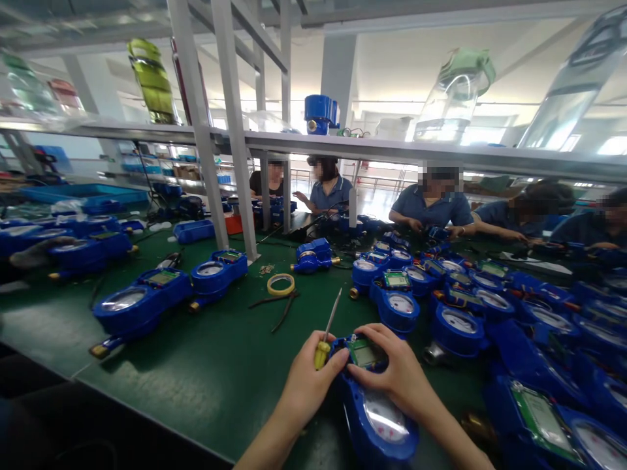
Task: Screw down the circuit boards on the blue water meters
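Blue meter between two busy hands, with a screwdriver very near its open board.
The meter is low in front of the person, over the green table; whether it rests there, I cannot tell. The left hand is curled around the yellow handle, blade pointing up and away, while its thumb reaches the edge of the circuit board. The right hand is partly open, its thumb and fingers spanning the small screen. If the left grip becomes loose, the tool may fall and scratch the screen; too strong a thumb may bend the board. The other meters are crowded near the right arm, so a wide elbow movement could knock one.
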The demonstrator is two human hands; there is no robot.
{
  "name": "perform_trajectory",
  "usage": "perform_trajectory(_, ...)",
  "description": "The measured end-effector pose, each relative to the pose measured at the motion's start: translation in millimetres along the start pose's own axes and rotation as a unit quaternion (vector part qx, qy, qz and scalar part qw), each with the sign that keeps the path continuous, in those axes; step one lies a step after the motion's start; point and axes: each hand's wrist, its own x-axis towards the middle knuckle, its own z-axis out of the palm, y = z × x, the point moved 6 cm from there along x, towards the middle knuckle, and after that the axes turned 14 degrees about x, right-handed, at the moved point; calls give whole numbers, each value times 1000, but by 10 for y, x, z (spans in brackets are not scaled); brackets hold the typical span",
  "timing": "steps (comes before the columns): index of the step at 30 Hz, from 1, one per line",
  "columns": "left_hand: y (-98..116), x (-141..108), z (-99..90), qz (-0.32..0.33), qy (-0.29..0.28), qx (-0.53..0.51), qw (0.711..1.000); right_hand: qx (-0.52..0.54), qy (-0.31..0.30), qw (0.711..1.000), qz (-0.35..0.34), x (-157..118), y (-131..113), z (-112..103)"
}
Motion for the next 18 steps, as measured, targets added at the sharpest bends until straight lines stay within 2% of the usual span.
perform_trajectory(18,-31,-189,-75,-35,-28,-11,999,7,-38,995,-90,-1,-145,65)
